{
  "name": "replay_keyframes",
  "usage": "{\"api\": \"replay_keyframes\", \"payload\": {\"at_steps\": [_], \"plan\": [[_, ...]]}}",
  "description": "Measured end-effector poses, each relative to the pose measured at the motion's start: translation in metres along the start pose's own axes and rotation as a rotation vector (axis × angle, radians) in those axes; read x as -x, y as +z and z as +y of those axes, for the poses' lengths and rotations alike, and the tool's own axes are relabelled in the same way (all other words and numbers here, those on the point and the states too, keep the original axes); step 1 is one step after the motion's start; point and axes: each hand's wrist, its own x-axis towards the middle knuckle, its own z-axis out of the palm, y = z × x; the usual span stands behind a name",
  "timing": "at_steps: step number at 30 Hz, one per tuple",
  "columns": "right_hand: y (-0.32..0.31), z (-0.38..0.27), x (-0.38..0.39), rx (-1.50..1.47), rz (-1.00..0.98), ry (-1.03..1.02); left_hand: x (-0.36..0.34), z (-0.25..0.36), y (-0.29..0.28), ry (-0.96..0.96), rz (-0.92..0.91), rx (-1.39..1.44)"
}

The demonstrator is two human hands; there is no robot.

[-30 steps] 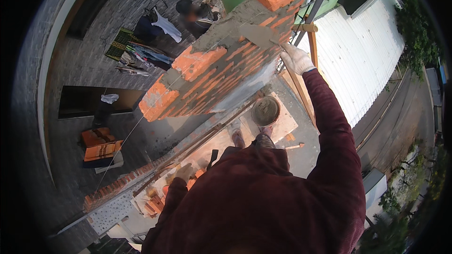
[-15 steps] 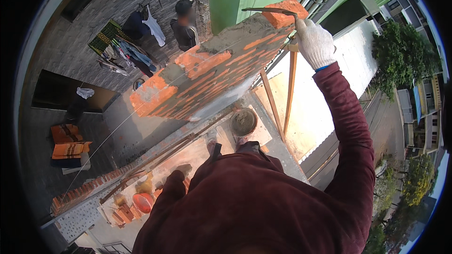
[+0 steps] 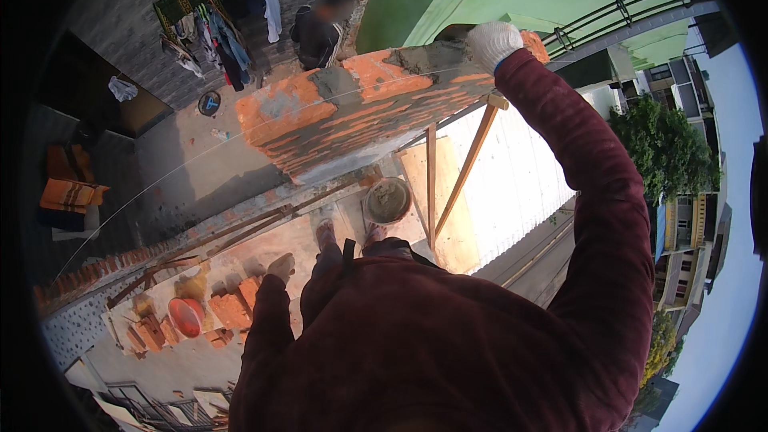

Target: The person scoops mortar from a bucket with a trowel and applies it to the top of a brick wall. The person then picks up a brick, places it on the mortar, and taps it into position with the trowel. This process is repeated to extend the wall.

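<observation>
My right hand (image 3: 490,46), in a white knitted glove, is closed around a trowel at the far right end of a brick wall. The trowel's dark blade (image 3: 454,32) shows just left of the glove; its handle is hidden in my grip. Grey wet mortar (image 3: 428,60) lies along the wall top under the hand. The orange brick wall (image 3: 336,124) has mortar-filled joints, and a thin string runs along its top. My left hand (image 3: 281,266) hangs low at my left side, apart from the wall, its fingers loosely stretched and nothing visible in them.
By my feet stands a round bucket of mortar (image 3: 387,200) on the plank platform. Loose bricks (image 3: 230,310) and an orange-red bowl (image 3: 186,317) lie at lower left. Wooden props (image 3: 468,168) lean right of the wall. Beyond the wall stands another person (image 3: 318,28) near hanging clothes.
My right hand has drawn the trowel back left and down onto the mortar at the wall's right end. My left hand has come out from my side. The whole view has turned and shifted.
</observation>
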Motion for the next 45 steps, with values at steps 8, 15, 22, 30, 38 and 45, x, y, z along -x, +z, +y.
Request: {"api": "replay_keyframes", "payload": {"at_steps": [8, 15, 22, 30, 38, 45], "plan": [[-0.052, -0.040, 0.049, -0.130, 0.030, -0.092, -0.016, -0.054, -0.064, -0.052, -0.092, -0.099], [-0.055, 0.077, 0.179, -0.765, 0.225, 0.223, -0.008, -0.027, -0.051, 0.099, -0.046, 0.068], [0.091, 0.026, 0.338, -1.665, -0.365, 0.924, 0.045, -0.040, -0.025, 0.084, 0.062, -0.116], [0.273, -0.209, 0.327, -1.792, -0.835, 0.922, 0.128, -0.076, 0.031, 0.169, 0.312, -0.411], [0.289, -0.239, 0.276, -1.362, -1.297, 0.502, 0.152, -0.208, 0.116, -0.219, 0.302, 0.156], [0.236, -0.309, 0.235, -1.021, -1.204, 0.214, 0.131, -0.211, 0.045, -0.451, 0.538, -0.341]]}}
